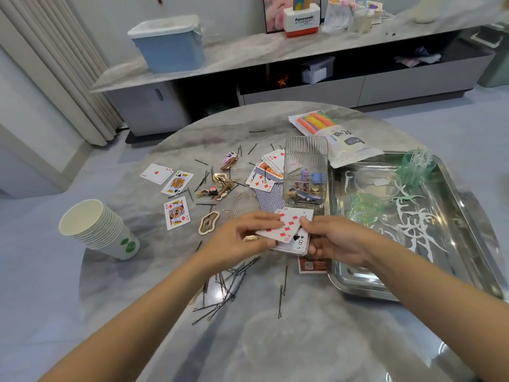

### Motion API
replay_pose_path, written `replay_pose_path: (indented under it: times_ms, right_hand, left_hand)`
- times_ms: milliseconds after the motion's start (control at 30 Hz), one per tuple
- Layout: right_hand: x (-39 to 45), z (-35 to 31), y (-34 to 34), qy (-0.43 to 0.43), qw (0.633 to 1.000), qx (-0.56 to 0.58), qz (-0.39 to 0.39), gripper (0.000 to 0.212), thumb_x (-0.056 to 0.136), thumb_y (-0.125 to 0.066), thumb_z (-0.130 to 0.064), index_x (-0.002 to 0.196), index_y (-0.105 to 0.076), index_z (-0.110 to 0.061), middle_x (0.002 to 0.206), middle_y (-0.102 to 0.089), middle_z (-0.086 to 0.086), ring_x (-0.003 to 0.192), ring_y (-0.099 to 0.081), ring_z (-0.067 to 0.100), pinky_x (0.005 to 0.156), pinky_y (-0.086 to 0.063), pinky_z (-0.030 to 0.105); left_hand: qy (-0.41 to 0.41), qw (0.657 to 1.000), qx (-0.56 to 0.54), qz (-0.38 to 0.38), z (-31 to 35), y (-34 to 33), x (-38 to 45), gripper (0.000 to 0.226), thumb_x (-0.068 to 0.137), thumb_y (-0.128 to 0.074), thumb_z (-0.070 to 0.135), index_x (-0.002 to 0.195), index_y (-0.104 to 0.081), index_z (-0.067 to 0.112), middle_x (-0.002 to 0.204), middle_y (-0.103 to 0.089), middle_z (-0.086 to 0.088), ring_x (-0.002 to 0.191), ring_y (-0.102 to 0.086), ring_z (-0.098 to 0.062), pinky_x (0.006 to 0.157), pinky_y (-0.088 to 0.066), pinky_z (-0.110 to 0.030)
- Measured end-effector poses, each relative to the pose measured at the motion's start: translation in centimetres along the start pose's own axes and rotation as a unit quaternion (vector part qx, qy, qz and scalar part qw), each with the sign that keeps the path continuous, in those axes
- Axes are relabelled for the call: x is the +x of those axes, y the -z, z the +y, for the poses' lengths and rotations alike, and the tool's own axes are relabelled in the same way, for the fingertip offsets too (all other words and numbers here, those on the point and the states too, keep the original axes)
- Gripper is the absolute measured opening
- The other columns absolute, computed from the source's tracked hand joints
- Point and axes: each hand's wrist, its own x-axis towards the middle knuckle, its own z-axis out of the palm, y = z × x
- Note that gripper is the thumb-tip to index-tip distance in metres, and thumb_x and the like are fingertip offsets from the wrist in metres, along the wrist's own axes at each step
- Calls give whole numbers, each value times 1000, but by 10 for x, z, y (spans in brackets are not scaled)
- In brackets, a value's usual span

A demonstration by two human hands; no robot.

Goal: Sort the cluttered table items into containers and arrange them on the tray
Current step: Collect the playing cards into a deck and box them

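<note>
1. Table [303, 340]: round, grey marble pattern. All clock directions below are read from the table's centre, with 12 o'clock pointing away from the person.
2. Left hand [239, 238]: near the centre. Its fingers and thumb pinch the left edge of a ten of diamonds [286, 226] lying face up on top of the card stack [296, 245].
3. Right hand [334, 241]: just at 3 o'clock of the left hand. Fingers are curled around the right side of the card stack, with the thumb on top near the ten. An eight of spades shows under the ten.
4. Loose cards [268, 175]: a spread lies at 12 o'clock, some face up, some showing blue backs. Three single cards lie at 10 o'clock: an ace of hearts [156, 173], a king of spades [178, 183] and a king of diamonds [176, 213].
5. Clear ribbed container [305, 172]: at 1 o'clock, upright, holding binder clips and small clips.
6. Metal tray [358, 282]: at 3 o'clock. It carries white floss picks [416, 227], a clear dish [377, 181] and green-tinted clear cups [366, 208].
7. Packet of coloured sticks [333, 136]: at 1 o'clock, its near end resting on the tray's far rim.
8. Hair clips [220, 183]: scattered at 11 o'clock among paper clips.
9. Black bobby pins [228, 282]: heaped at 7 o'clock, under the left forearm, with strays across the table.
10. Stack of paper cups [96, 227]: at 9 o'clock, tilted, near the table edge.
</note>
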Motion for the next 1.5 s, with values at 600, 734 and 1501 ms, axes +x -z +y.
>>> replay_pose_path:
  times_ms: [600, 734, 1501]
  right_hand:
    - [76, 1, -82, 74, 978, -178, 80, 11, 96, -51, -23, 87, -54, -18, 61, -66, -2, 46, -52, 11, 44, -33, 21]
    - [89, -8, -91, 75, 974, -199, 83, 12, 96, -50, -26, 87, -54, -19, 53, -63, -5, 43, -51, 8, 43, -34, 19]
    - [116, -25, -126, 114, 975, -182, 51, 29, 96, -49, -34, 119, -55, -18, 101, -69, 3, 79, -61, 17, 61, -45, 28]
  left_hand:
    - [380, 809, 328, 305, -88, 94, 41, 57, 88, -58, 32, 133, -35, 6, 138, -32, -18, 128, -31, -33, 101, -34, -42]
    - [434, 803, 279, 299, -96, 119, 53, 84, 76, -75, 41, 135, -27, 4, 140, -31, -19, 130, -29, -33, 101, -35, -42]
    - [268, 943, 61, 185, -50, 128, 34, 23, 77, -78, 19, 68, -57, 15, 69, -62, 0, 69, -57, -16, 74, -53, -34]
